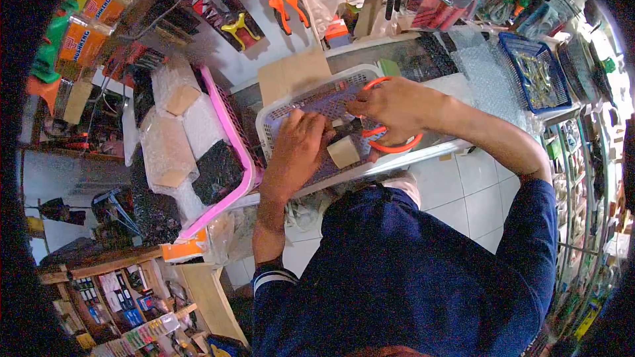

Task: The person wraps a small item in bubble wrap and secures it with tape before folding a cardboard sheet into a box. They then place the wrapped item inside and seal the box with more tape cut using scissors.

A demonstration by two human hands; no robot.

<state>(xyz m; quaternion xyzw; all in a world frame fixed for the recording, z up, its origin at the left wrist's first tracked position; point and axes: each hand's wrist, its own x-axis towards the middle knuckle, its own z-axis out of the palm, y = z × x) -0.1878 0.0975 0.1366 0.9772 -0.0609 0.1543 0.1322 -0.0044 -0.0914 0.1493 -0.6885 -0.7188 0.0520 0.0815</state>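
A small tan block (pixel 344 151), wrapped or taped like a little parcel, sits at the middle of the work, just above the near edge of a white plastic basket (pixel 278 116) that lies on the table (pixel 423 153). The left hand (pixel 296 152) presses down beside it, fingers curled and closed over something dark that touches the block; what that dark piece is cannot be made out. The grip looks meant to pin the block steady while the other hand works. The right hand (pixel 397 107) comes in from the right with its fingers closed through the loops of orange-handled scissors (pixel 387 133), whose blades point left toward the block, so the cutting end meets it where the left hand holds it.

The basket's perforated floor keeps the work in one shallow tray near the person's body. A piece of brown cardboard (pixel 293 71) leans at its far rim. To the left, a pink basket (pixel 228 125) holds bubble-wrapped bundles (pixel 169 152) and a black packet (pixel 217 170), stacked as if grouped together. Far right on the table stands a blue basket (pixel 534 69) filled with small metal parts, with a sheet of bubble wrap (pixel 486 69) spread beside it. Along the far wall hang packaged tools, among them orange pliers (pixel 286 1). White floor tiles (pixel 463 192) show below the table's near edge.
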